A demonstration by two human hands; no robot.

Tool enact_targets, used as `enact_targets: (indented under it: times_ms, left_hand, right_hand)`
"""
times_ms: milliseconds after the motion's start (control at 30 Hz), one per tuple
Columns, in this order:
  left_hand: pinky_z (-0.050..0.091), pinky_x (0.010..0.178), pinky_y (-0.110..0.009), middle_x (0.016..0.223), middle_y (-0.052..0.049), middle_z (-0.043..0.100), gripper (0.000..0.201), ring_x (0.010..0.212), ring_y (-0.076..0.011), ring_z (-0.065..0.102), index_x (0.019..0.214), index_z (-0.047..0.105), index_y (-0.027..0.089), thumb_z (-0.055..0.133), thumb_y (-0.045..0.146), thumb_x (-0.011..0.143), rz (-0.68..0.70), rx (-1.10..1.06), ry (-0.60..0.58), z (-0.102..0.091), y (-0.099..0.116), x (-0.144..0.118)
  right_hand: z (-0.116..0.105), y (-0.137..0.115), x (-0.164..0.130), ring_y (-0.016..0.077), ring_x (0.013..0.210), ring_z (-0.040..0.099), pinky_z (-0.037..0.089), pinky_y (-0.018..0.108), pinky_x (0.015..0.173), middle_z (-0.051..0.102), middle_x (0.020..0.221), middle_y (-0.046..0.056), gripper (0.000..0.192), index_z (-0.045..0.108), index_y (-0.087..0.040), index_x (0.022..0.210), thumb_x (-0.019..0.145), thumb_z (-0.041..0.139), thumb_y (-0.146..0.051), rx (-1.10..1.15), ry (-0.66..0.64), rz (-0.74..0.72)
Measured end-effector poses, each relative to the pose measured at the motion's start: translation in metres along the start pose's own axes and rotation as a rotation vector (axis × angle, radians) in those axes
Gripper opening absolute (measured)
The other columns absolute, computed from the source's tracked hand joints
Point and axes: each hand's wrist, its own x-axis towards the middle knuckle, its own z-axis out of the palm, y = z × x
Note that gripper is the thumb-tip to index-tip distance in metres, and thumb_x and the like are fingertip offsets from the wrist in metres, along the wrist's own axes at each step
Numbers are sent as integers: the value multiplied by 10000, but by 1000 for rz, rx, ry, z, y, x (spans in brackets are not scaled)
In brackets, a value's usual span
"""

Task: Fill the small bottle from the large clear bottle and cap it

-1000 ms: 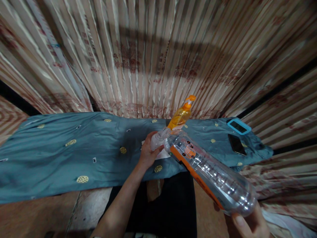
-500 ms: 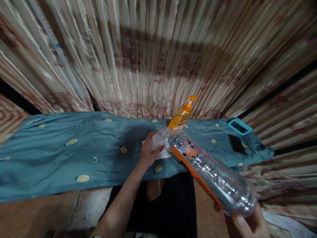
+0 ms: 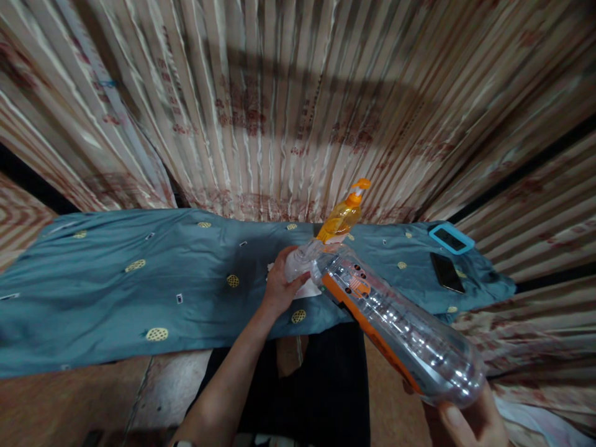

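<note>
Teal cloth (image 3: 112, 292), printed with yellow patches, stretched out to the left of both hands' fingers and ran on beneath them, a pleated, floral-patterned curtain (image 3: 279, 105) hanging beyond. A left hand (image 3: 278, 288) had its fingers wrapped around a small clear bottle (image 3: 297, 263), held at a slant above the cloth. White paper (image 3: 308, 290) lay partly hidden just below and beside those fingers. Past the left fingertips, farther from the person, leaned in view an amber pump bottle (image 3: 342, 218) with an orange head, its lower end blocked from sight. Running between the two sets of fingers was a large clear bottle (image 3: 405, 329) with an orange label, its neck end at the small bottle's mouth; whether the two touched could not be told. Beyond the right fingers, well apart from them, a dark phone (image 3: 447, 272) lay near a blue-rimmed device (image 3: 451, 238). At far right, a right hand (image 3: 475, 419) gripped the large bottle's base, thumb and fingers spread around it.
</note>
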Motion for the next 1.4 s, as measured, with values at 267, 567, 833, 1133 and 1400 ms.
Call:
enact_targets:
  times_ms: [267,567,833,1133,1400]
  left_hand:
    - [528,1030,-425,1270,-88,727,604,1156,-297,694,1306,590,216,842,355,775,-8,27,0,-1,-1,0]
    - [517,1052,-435,1284,-98,718,596,1178,-300,687,1305,579,211,825,370,786,17,38,-4,-2,-5,1]
    - [517,1058,-439,1284,-96,717,588,1179,-296,685,1313,581,211,812,345,789,11,28,5,-1,-7,0]
    - [533,1049,-434,1261,-75,736,590,1155,-289,700,1292,597,226,834,337,763,-7,13,14,1,-4,0]
    - [545,1038,-436,1249,-96,730,589,1154,-297,704,1280,596,207,837,366,767,-11,-11,13,0,0,0]
  right_hand:
    - [15,-22,-4,425,1562,317,143,635,1287,441,1627,137,859,462,-229,1547,814,776,-547,85,30,63]
    - [19,-28,-5,454,1547,342,196,633,1275,476,1613,163,985,509,-219,1507,672,871,-597,91,74,125]
    - [23,-35,-6,517,1530,329,158,705,1254,454,1608,229,1079,497,-158,1480,602,919,-622,99,92,120]
    - [19,-27,-5,493,1543,311,144,685,1262,434,1616,222,1069,437,-149,1547,679,878,-591,70,49,100]
    - [15,-19,-3,449,1463,434,240,631,1240,516,1546,180,920,469,-195,1527,769,810,-589,27,29,91]
